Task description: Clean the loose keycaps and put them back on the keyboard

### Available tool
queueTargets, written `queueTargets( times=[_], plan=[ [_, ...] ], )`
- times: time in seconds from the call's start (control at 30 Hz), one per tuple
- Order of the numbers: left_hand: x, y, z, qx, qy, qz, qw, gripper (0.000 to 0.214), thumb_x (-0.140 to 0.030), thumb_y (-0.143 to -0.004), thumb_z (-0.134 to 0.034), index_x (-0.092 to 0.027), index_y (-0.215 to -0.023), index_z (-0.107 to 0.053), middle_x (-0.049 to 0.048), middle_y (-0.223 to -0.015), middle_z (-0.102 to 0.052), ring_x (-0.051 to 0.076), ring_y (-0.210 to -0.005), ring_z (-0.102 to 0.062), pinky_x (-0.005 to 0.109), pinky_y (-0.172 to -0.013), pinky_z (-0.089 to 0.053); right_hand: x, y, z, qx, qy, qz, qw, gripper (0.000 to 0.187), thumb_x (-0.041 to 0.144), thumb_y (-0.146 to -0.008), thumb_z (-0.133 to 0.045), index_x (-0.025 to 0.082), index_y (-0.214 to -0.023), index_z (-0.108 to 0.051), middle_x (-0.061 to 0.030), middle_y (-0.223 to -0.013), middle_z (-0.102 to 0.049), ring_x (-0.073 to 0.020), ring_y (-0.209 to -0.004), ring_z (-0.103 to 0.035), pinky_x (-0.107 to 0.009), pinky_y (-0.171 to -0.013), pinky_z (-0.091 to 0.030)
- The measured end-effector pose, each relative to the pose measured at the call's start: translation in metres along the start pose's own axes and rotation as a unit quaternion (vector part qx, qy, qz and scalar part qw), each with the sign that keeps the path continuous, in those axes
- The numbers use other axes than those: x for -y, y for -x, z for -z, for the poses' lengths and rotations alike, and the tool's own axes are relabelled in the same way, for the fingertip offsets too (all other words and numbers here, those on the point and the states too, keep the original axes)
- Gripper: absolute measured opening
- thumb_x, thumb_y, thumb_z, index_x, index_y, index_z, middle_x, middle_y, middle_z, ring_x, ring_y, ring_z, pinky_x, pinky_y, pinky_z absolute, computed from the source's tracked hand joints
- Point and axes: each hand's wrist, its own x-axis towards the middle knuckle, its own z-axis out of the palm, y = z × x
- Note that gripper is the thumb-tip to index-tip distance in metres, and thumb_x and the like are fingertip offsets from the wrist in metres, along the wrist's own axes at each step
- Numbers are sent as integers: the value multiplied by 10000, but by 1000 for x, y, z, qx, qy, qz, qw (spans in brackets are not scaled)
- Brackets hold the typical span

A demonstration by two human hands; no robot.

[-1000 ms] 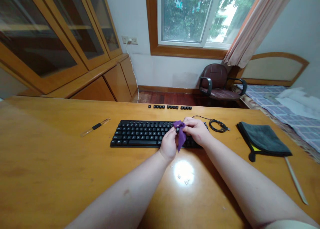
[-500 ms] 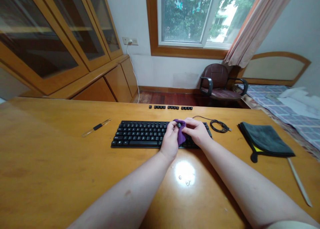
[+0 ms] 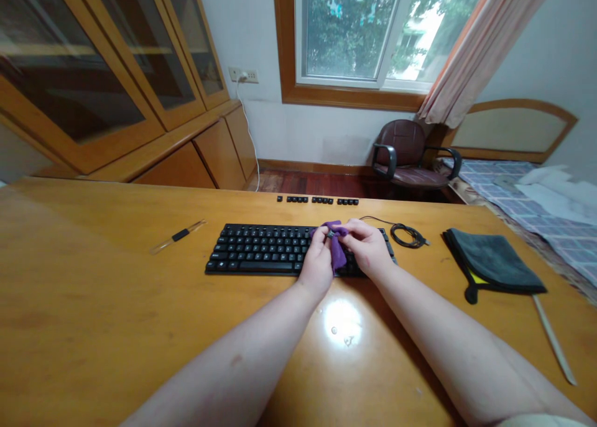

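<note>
We find both hands over the right end of the black keyboard (image 3: 261, 250), which lies on the wooden desk (image 3: 93, 303).

The left hand (image 3: 318, 262) is closed. Its fingertips pinch a small dark keycap (image 3: 330, 233), or what looks like one, at the top of a purple cloth (image 3: 336, 254). The right hand (image 3: 368, 247) is also closed, gripping the cloth from the 3 o'clock side and pressing it against the piece. The cloth is bunched between the two hands, and a tail of it hangs towards 6 o'clock, over the keys.

Taken from the hands:
- a row of loose keycaps (image 3: 317, 200) sits at 12 o'clock, near the desk's far edge
- a coiled cable (image 3: 407, 234) lies at 2 o'clock
- a folded grey cloth (image 3: 492, 262) lies at 3 o'clock, with a pale stick (image 3: 553, 337) beyond it towards 4 o'clock
- a clear tool with a black band (image 3: 180, 235) lies at 9 o'clock, well apart from the keyboard

We judge the keycap to be light, rigid and smooth, and easy to lose from a loose pinch. It is best held by two opposite side walls. The cloth we judge soft and limp; it can be gathered anywhere and gives some grip on the plastic.
</note>
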Motion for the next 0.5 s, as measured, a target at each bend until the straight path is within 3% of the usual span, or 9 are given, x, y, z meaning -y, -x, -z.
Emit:
queueTargets(
  times=[0.13,0.33,0.43,0.5],
  plan=[
    [-1,0,0,-10,-33,-6,999,230,-290,-779,-600,-190,-986,-597,20,-950,-633,158,-942,-576,297,-907,-425,2,2,-3,19,5,6,1000,285,288,-679,-711,257,-962,-705,-15,-783,-589,-157,-733,-543,-293,-682,-434],
    [2,0,0,-7,-10,-4,1000,273,-323,-820,-547,-212,-1069,-561,17,-960,-632,143,-874,-590,287,-849,-447,1,1,-2,20,-38,-19,999,177,332,-751,-635,231,-874,-713,12,-664,-507,-98,-525,-478,-247,-503,-386],
    [-1,3,1,-7,-81,-70,994,213,-285,-824,-532,-212,-1017,-588,35,-1022,-618,164,-953,-570,306,-906,-410,7,1,-3,20,-76,-49,996,172,341,-718,-665,210,-829,-683,19,-686,-528,-76,-483,-447,-233,-468,-364],
    [-5,5,4,2,-170,-137,976,165,-213,-778,-577,-203,-938,-616,42,-993,-621,182,-976,-555,315,-935,-383,10,1,-4,20,-86,-78,993,212,350,-666,-709,194,-801,-661,20,-666,-554,-83,-485,-455,-235,-471,-372]
  ],
)
